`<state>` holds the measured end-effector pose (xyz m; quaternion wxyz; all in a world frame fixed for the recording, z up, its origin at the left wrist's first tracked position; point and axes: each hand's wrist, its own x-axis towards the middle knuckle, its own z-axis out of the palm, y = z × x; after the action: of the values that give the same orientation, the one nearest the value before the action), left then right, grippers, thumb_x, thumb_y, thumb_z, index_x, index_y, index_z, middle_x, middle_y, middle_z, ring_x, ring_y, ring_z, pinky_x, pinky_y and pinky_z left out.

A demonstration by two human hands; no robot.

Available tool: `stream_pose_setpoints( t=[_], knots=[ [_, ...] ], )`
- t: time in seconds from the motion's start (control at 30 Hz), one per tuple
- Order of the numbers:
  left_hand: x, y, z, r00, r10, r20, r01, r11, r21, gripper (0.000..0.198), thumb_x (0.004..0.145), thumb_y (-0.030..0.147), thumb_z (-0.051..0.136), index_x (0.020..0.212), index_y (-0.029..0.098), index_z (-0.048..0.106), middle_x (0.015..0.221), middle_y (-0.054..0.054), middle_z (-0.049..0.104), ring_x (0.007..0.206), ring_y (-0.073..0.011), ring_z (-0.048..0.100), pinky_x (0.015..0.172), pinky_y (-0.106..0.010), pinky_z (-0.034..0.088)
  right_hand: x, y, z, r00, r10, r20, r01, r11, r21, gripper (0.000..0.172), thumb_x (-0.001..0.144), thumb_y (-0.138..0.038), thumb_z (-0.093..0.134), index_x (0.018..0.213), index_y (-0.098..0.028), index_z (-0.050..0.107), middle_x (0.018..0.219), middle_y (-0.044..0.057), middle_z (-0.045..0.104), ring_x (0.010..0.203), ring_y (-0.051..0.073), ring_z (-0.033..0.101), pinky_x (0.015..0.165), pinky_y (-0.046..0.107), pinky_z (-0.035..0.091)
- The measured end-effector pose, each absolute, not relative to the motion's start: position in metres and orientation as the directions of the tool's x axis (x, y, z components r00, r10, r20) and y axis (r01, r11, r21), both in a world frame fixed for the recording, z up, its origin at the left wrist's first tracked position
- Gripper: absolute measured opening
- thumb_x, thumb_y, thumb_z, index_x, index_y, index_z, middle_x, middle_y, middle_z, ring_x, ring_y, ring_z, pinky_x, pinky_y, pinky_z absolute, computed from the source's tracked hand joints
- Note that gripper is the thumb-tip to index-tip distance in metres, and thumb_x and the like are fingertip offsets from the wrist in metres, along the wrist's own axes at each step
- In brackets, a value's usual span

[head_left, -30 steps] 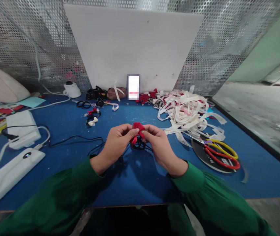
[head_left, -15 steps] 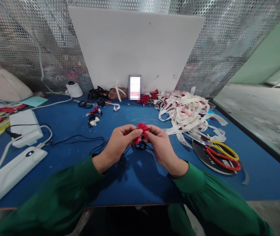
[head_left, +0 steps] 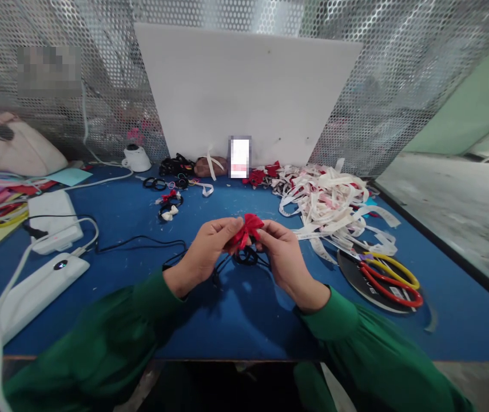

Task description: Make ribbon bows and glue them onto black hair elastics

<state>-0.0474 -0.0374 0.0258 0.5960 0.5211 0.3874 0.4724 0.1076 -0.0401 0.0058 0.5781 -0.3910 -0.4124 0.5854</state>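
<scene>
Between my two hands is a red ribbon bow, held above the middle of the blue table. My left hand pinches the bow's left side between thumb and fingers. On the other side, my right hand grips its right edge with thumb and fingertips. Black cord lies coiled on the table just below the bow. Further back to the left lie black hair ties with small bows, one red and one white.
White ribbon strips are heaped at the back right, near scissors with red and yellow handles on a dark round disc. A power bank and cables lie left. A white mug, a lit phone and a white board stand behind.
The red bow has spread out and shows more of its loops between my fingers. Both hands keep their hold. The whole view has shifted slightly.
</scene>
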Motion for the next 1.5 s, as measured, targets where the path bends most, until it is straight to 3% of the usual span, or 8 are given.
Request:
stream_pose_setpoints(
  t=[0.27,0.43,0.6,0.7,0.8,0.93,1.17,1.5],
  knots=[
    [-0.05,-0.035,0.028,0.227,0.974,-0.012,-0.134,0.043,0.99,0.032,0.077,0.045,0.077,0.072,0.015,0.068,0.064,-0.001,0.062,0.053,-0.0083,0.043,0.051,-0.023,0.031,0.108,-0.038,0.004,-0.021,1.0,-0.003,-0.339,-0.01,-0.941,0.026,0.067,-0.035,0.082,0.087,-0.019,0.074,0.072,-0.002,0.065,0.057,0.01,0.047,0.058,0.027,0.036],
    [-0.086,-0.003,0.041,-0.1,0.963,0.248,0.168,-0.23,0.959,0.021,0.08,0.037,0.072,0.076,0.017,0.072,0.067,-0.001,0.066,0.057,-0.0114,0.052,0.058,-0.025,0.039,0.11,-0.04,0.007,0.041,0.999,0.005,-0.281,0.016,-0.96,0.03,0.072,-0.038,0.079,0.095,-0.019,0.072,0.069,-0.003,0.06,0.061,0.011,0.051,0.06,0.028,0.037],
    [-0.145,0.031,0.044,-0.277,0.785,0.553,0.857,-0.058,0.512,0.026,0.086,0.038,0.062,0.096,0.02,0.077,0.088,-0.008,0.077,0.083,-0.0239,0.067,0.072,-0.032,0.043,0.11,-0.043,0.008,0.0,1.0,0.002,-0.245,0.002,-0.97,0.029,0.075,-0.041,0.076,0.093,-0.019,0.071,0.065,-0.004,0.058,0.061,0.012,0.05,0.06,0.028,0.036],
    [-0.172,0.042,0.036,-0.304,0.873,0.381,0.94,0.211,0.267,0.032,0.089,0.04,0.055,0.102,0.023,0.078,0.1,-0.011,0.078,0.095,-0.0304,0.069,0.07,-0.034,0.045,0.109,-0.043,0.009,-0.025,1.0,0.002,-0.237,-0.004,-0.972,0.029,0.075,-0.041,0.075,0.092,-0.018,0.071,0.064,-0.004,0.057,0.06,0.011,0.049,0.06,0.028,0.035],
    [-0.182,0.045,0.032,-0.261,0.952,0.158,0.961,0.241,0.139,0.035,0.087,0.041,0.056,0.106,0.022,0.079,0.11,-0.015,0.076,0.101,-0.036,0.069,0.073,-0.037,0.048,0.109,-0.042,0.01,-0.029,1.0,0.008,-0.242,0.001,-0.97,0.026,0.074,-0.04,0.074,0.089,-0.019,0.071,0.063,-0.004,0.057,0.058,0.011,0.048,0.059,0.028,0.035],
    [-0.159,0.031,0.044,-0.142,0.913,0.382,0.954,0.023,0.299,0.045,0.088,0.043,0.059,0.127,0.022,0.07,0.129,-0.012,0.071,0.109,-0.033,0.067,0.087,-0.039,0.05,0.108,-0.04,0.011,-0.037,0.999,0.001,-0.247,-0.008,-0.969,0.025,0.072,-0.04,0.074,0.086,-0.019,0.071,0.067,-0.003,0.059,0.057,0.011,0.049,0.057,0.027,0.035],
    [-0.076,-0.013,0.06,0.05,0.873,0.484,0.677,-0.386,0.627,0.033,0.085,0.041,0.066,0.112,0.023,0.076,0.114,-0.006,0.077,0.097,-0.0238,0.071,0.08,-0.032,0.053,0.108,-0.035,0.008,-0.067,0.998,-0.01,-0.22,-0.025,-0.975,0.029,0.07,-0.041,0.074,0.085,-0.016,0.072,0.071,-0.001,0.063,0.056,0.009,0.05,0.055,0.025,0.034],
    [-0.061,-0.005,0.025,0.057,0.914,0.401,0.698,-0.324,0.639,0.018,0.087,0.032,0.064,0.085,0.024,0.08,0.088,-0.003,0.08,0.081,-0.0219,0.071,0.074,-0.032,0.048,0.127,-0.023,0.01,0.001,0.999,0.042,-0.205,0.041,-0.978,0.027,0.068,-0.039,0.078,0.083,-0.018,0.074,0.071,-0.001,0.063,0.057,0.009,0.049,0.055,0.025,0.037]
  ],
)
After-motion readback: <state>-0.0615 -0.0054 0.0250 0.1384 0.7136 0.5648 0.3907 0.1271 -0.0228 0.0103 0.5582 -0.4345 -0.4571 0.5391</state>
